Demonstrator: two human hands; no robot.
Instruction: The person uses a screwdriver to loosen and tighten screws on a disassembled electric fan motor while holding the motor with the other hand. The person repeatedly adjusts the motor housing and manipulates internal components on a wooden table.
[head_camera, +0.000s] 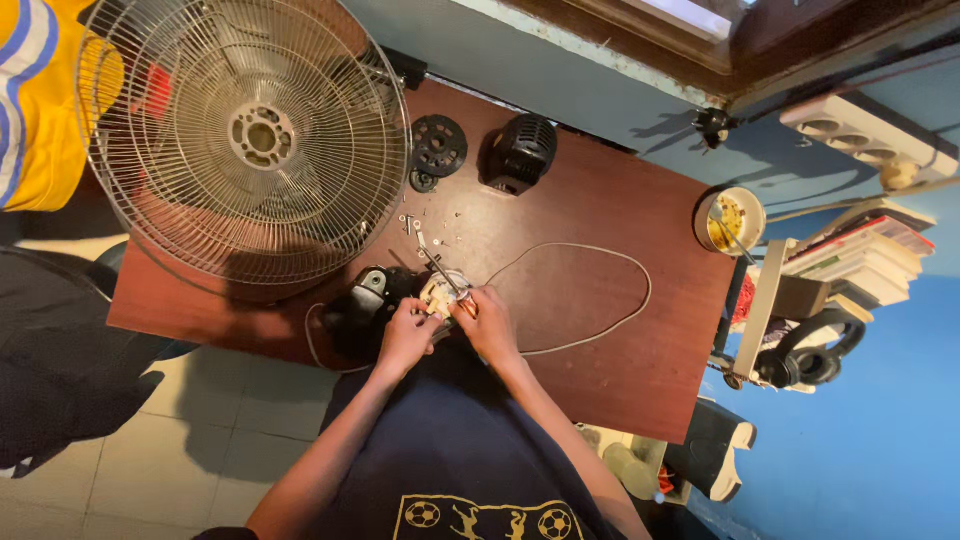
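At the table's (600, 330) near edge, left hand (405, 335) and right hand (487, 322) pinch the small fan motor (440, 292), screwdriver (437, 266) upright — dense, rigid, likely heavy; best gripped by its casing, not the thin cord (610, 320).

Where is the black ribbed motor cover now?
In the head view, the black ribbed motor cover stands at the table's far edge, right of the round black disc.
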